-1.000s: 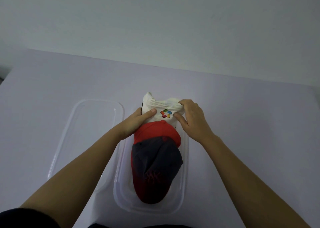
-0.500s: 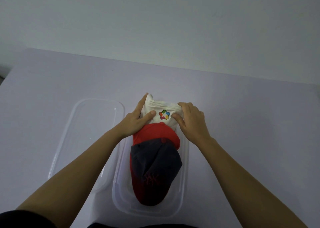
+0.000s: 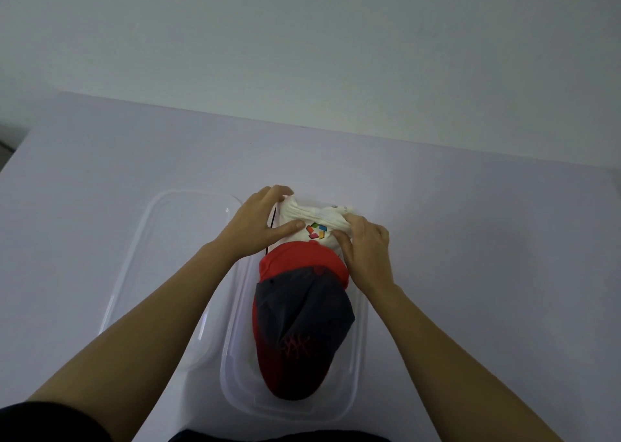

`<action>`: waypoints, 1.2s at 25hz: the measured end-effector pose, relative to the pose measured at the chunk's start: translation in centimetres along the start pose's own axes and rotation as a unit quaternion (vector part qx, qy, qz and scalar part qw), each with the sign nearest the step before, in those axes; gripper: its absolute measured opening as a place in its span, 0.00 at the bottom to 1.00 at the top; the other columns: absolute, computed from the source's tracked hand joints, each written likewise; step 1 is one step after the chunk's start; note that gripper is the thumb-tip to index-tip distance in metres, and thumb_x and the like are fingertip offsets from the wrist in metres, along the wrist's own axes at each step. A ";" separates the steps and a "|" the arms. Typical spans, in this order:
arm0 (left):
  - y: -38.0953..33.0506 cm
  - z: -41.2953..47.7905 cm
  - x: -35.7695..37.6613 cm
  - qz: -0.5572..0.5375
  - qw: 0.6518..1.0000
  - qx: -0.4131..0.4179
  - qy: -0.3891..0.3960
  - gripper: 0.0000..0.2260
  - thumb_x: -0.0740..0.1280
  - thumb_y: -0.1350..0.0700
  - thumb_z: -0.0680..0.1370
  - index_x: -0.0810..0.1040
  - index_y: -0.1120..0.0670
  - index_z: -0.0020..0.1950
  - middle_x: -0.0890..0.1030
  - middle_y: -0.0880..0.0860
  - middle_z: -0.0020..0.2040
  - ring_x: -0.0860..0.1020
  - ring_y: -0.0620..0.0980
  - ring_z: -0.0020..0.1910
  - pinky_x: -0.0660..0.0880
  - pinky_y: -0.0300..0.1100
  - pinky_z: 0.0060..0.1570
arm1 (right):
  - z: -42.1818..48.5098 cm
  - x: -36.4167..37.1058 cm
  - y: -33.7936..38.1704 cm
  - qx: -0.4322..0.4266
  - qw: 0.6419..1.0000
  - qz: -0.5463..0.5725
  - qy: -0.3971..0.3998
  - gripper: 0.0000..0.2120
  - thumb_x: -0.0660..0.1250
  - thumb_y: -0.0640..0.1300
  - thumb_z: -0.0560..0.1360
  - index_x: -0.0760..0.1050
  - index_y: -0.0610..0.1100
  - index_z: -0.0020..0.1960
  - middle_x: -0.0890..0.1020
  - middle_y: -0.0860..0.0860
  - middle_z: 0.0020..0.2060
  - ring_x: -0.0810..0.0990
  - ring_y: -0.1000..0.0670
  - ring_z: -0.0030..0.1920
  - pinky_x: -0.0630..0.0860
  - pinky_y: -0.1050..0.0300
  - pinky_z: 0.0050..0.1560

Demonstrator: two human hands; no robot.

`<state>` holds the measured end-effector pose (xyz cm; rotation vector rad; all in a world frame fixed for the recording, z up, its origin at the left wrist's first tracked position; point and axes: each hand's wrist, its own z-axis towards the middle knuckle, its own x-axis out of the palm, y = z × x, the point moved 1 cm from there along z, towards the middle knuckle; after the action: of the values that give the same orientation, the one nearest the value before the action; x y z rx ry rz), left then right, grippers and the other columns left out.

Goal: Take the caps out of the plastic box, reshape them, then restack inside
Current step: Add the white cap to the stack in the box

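Observation:
A clear plastic box (image 3: 361, 357) stands on the table in front of me with caps stacked in it. Nearest me lies a dark navy cap (image 3: 302, 320) with a red brim and red embroidered logo. A red cap (image 3: 295, 260) peeks out behind it. At the far end sits a white cap (image 3: 316, 218) with a small multicoloured logo, bunched and creased. My left hand (image 3: 258, 223) grips its left side, thumb pressed on the front. My right hand (image 3: 364, 246) pinches its right side.
The box's clear lid (image 3: 161, 240) lies flat on the table just left of the box, partly under my left forearm. The table (image 3: 487, 256) is pale lilac and meets a plain wall at the back.
Both hands have tightened on the white cap and crumpled it. My left fingers have curled over its far left corner, and my right hand has bunched its right side.

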<state>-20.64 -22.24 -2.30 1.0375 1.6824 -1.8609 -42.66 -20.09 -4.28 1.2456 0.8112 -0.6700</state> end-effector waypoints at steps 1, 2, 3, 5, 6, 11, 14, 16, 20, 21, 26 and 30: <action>0.1 -0.2 0.1 -0.006 1.000 0.008 0.005 0.29 0.62 0.34 0.71 0.69 0.48 0.67 0.76 0.51 0.56 0.74 0.47 0.55 0.71 0.42 0.55 | -0.1 0.2 -0.2 0.001 1.000 -0.007 -0.005 0.23 0.50 0.57 0.77 0.73 0.43 0.60 0.81 0.47 0.53 0.78 0.46 0.53 0.59 0.53 0.63; 0.0 -0.3 0.0 -0.004 1.000 0.012 0.009 0.27 0.61 0.34 0.72 0.69 0.47 0.67 0.76 0.50 0.55 0.73 0.47 0.55 0.68 0.41 0.55 | -0.1 0.2 -0.3 0.002 1.000 -0.016 -0.008 0.23 0.50 0.57 0.77 0.73 0.43 0.60 0.81 0.47 0.52 0.79 0.46 0.52 0.58 0.51 0.64; 0.1 -0.3 -0.2 0.005 1.000 0.013 0.013 0.26 0.60 0.35 0.73 0.71 0.47 0.66 0.76 0.50 0.53 0.73 0.47 0.54 0.67 0.39 0.53 | 0.0 0.2 -0.3 0.004 1.000 -0.027 -0.004 0.23 0.50 0.57 0.77 0.73 0.44 0.60 0.82 0.48 0.50 0.79 0.47 0.51 0.56 0.50 0.64; 0.1 -0.2 -0.6 0.022 0.999 0.015 0.021 0.26 0.56 0.35 0.74 0.76 0.52 0.59 0.78 0.50 0.50 0.73 0.47 0.50 0.63 0.34 0.50 | 0.3 0.0 0.0 0.005 0.998 -0.064 0.029 0.24 0.48 0.60 0.77 0.72 0.46 0.60 0.82 0.49 0.47 0.79 0.48 0.50 0.54 0.49 0.65; 0.0 0.0 -0.8 0.033 0.999 0.014 0.025 0.27 0.54 0.36 0.74 0.79 0.55 0.54 0.80 0.51 0.48 0.74 0.47 0.48 0.62 0.32 0.47 | 0.4 -0.1 0.0 0.008 0.995 -0.091 0.049 0.23 0.48 0.60 0.78 0.71 0.47 0.61 0.82 0.50 0.45 0.78 0.48 0.50 0.53 0.48 0.65; -0.5 1.3 -0.3 0.165 0.983 -0.008 0.074 0.27 0.55 0.41 0.78 0.81 0.63 0.45 0.80 0.58 0.39 0.76 0.55 0.42 0.68 0.42 0.48 | 1.9 0.4 0.1 -0.001 0.964 -0.232 0.132 0.19 0.49 0.58 0.80 0.69 0.48 0.61 0.82 0.49 0.48 0.74 0.48 0.58 0.47 0.43 0.68; -0.9 1.7 -0.3 0.165 0.984 -0.018 0.061 0.19 0.57 0.47 0.80 0.80 0.60 0.56 0.81 0.58 0.49 0.76 0.55 0.51 0.71 0.46 0.52 | 2.7 0.6 0.0 -0.051 0.952 -0.284 0.105 0.16 0.56 0.56 0.79 0.76 0.47 0.55 0.83 0.51 0.45 0.77 0.48 0.55 0.51 0.39 0.68; -1.4 1.6 0.0 0.170 0.983 -0.038 0.050 0.14 0.58 0.51 0.81 0.75 0.59 0.60 0.80 0.57 0.48 0.73 0.55 0.55 0.71 0.45 0.48 | 2.7 0.5 0.1 -0.076 0.945 -0.317 0.033 0.12 0.66 0.57 0.73 0.79 0.49 0.47 0.83 0.53 0.41 0.80 0.48 0.50 0.55 0.39 0.65; -1.7 2.0 1.2 0.265 0.960 -0.066 0.066 0.11 0.58 0.56 0.81 0.76 0.61 0.51 0.76 0.56 0.44 0.71 0.54 0.55 0.74 0.44 0.44 | 3.3 0.3 0.6 -0.027 0.968 -0.247 0.042 0.14 0.69 0.57 0.71 0.77 0.48 0.50 0.83 0.52 0.45 0.76 0.45 0.57 0.49 0.38 0.65; -1.7 2.1 1.3 0.271 0.959 -0.058 0.057 0.10 0.59 0.57 0.81 0.77 0.61 0.53 0.77 0.56 0.47 0.71 0.54 0.55 0.74 0.44 0.47 | 3.4 0.2 0.8 -0.011 0.971 -0.230 0.065 0.14 0.68 0.56 0.72 0.76 0.49 0.52 0.82 0.52 0.49 0.73 0.46 0.60 0.49 0.37 0.66; -1.1 -0.2 -1.3 0.073 0.994 -0.026 0.073 0.15 0.64 0.47 0.78 0.78 0.55 0.58 0.72 0.56 0.67 0.70 0.54 0.65 0.66 0.45 0.63 | 2.0 -1.2 -0.3 0.012 0.994 -0.038 0.099 0.23 0.54 0.64 0.73 0.78 0.50 0.51 0.77 0.53 0.58 0.68 0.47 0.66 0.56 0.40 0.67; -0.1 -2.5 -1.7 0.151 0.955 -0.027 0.253 0.26 0.57 0.33 0.72 0.81 0.47 0.57 0.52 0.52 0.79 0.47 0.53 0.78 0.49 0.57 0.74 | 0.2 -2.3 -0.8 -0.038 0.958 -0.067 0.276 0.26 0.53 0.69 0.68 0.81 0.55 0.48 0.62 0.52 0.73 0.43 0.48 0.76 0.36 0.31 0.68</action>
<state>-19.01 -20.11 -0.92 1.7491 1.6957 -1.4191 -44.58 -20.44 -2.77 1.3324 1.3797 -0.3906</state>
